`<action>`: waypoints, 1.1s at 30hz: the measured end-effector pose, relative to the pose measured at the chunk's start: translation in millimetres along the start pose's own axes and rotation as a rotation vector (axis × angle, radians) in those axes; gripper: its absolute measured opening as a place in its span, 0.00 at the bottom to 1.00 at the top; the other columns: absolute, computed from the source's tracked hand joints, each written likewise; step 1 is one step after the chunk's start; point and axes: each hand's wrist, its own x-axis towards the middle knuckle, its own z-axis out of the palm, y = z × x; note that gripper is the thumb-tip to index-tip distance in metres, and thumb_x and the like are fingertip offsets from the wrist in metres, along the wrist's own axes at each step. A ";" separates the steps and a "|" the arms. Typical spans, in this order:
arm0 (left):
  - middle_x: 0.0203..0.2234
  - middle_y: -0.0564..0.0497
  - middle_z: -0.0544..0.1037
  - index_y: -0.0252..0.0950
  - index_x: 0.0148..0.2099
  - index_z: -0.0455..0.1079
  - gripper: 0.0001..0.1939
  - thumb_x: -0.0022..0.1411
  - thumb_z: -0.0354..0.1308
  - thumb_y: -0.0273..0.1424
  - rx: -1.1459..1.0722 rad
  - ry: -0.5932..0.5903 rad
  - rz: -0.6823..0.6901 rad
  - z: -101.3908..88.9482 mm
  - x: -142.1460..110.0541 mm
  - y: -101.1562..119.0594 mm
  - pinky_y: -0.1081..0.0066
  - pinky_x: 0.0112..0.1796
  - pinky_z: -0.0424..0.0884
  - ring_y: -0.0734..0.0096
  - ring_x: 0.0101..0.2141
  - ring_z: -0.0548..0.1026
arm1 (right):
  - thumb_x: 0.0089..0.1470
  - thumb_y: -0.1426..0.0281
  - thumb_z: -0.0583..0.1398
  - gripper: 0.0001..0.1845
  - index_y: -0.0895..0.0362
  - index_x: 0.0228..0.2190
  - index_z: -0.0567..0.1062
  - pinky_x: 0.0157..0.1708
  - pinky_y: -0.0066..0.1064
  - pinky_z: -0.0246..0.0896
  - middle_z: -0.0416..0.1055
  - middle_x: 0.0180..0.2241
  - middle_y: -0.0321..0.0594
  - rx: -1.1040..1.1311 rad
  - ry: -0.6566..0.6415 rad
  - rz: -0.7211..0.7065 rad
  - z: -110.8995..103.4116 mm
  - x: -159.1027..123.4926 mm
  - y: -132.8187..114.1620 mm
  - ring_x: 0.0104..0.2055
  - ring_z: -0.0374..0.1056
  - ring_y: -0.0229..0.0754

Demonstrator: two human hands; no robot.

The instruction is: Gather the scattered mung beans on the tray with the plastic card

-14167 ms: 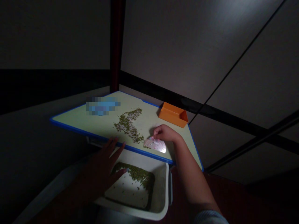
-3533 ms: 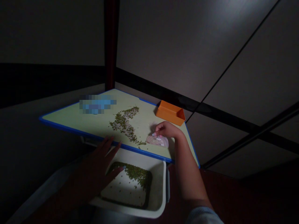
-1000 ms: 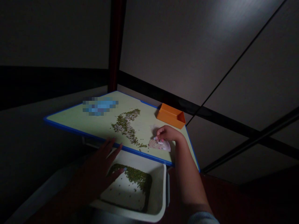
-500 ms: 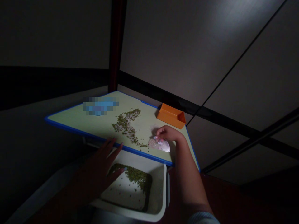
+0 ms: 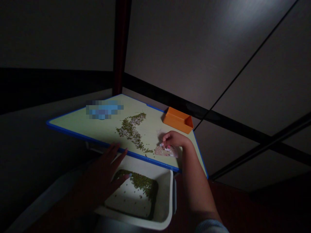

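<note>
My right hand (image 5: 173, 139) pinches a clear, half-round protractor (image 5: 160, 151) by its top, over the pale tabletop (image 5: 80, 123) near its front edge. The protractor's curved scale shows faintly; my fingers hide part of it. Just left of it ends a loose spread of small green beans (image 5: 131, 129). My left hand (image 5: 104, 171) lies in shadow with its fingers spread, their tips at the table's blue rim. Its thumb reaches over a white plastic tub (image 5: 167, 207) below that edge. More green beans (image 5: 143, 183) lie in the tub, heaped toward its far right side.
An orange open box (image 5: 176, 121) stands at the table's back right. A blurred-out blue item (image 5: 103, 110) lies at the back left. Dark panelled walls (image 5: 206, 48) rise behind the table, with a dark red post (image 5: 119, 48) at the corner. The room is dim.
Since the oldest frame the protractor has shifted slightly right, away from the bean spread. Over the last second its tilt has changed a little and its bright glare has gone. My left hand stays put.
</note>
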 end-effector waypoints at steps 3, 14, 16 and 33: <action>0.67 0.37 0.56 0.40 0.67 0.51 0.40 0.59 0.48 0.56 -0.023 -0.011 -0.015 -2.0 1.3 0.8 0.50 0.55 0.68 0.44 0.64 0.58 | 0.46 0.70 0.65 0.07 0.60 0.22 0.74 0.27 0.26 0.58 0.72 0.20 0.32 0.034 -0.035 -0.004 0.4 0.2 0.4 0.22 0.63 0.31; 0.67 0.40 0.56 0.41 0.68 0.51 0.39 0.59 0.49 0.54 -0.013 -0.035 -0.023 -4.8 1.9 2.1 0.52 0.55 0.68 0.46 0.64 0.58 | 0.46 0.68 0.66 0.08 0.60 0.22 0.76 0.28 0.26 0.58 0.73 0.21 0.33 0.073 -0.139 -0.016 1.6 -1.5 -1.7 0.23 0.64 0.31; 0.66 0.38 0.57 0.40 0.67 0.51 0.39 0.60 0.49 0.54 -0.002 -0.041 -0.026 -5.2 2.6 3.2 0.52 0.55 0.68 0.45 0.64 0.59 | 0.47 0.67 0.66 0.09 0.60 0.22 0.76 0.28 0.26 0.57 0.72 0.20 0.32 0.095 -0.098 -0.049 0.5 -2.4 -2.0 0.22 0.63 0.30; 0.68 0.39 0.53 0.43 0.68 0.48 0.40 0.59 0.51 0.53 -0.050 -0.066 -0.036 0.2 -0.6 -1.4 0.49 0.57 0.66 0.45 0.65 0.55 | 0.45 0.69 0.67 0.08 0.60 0.21 0.76 0.27 0.26 0.59 0.73 0.20 0.32 0.070 -0.116 -0.014 3.2 1.5 1.4 0.21 0.63 0.31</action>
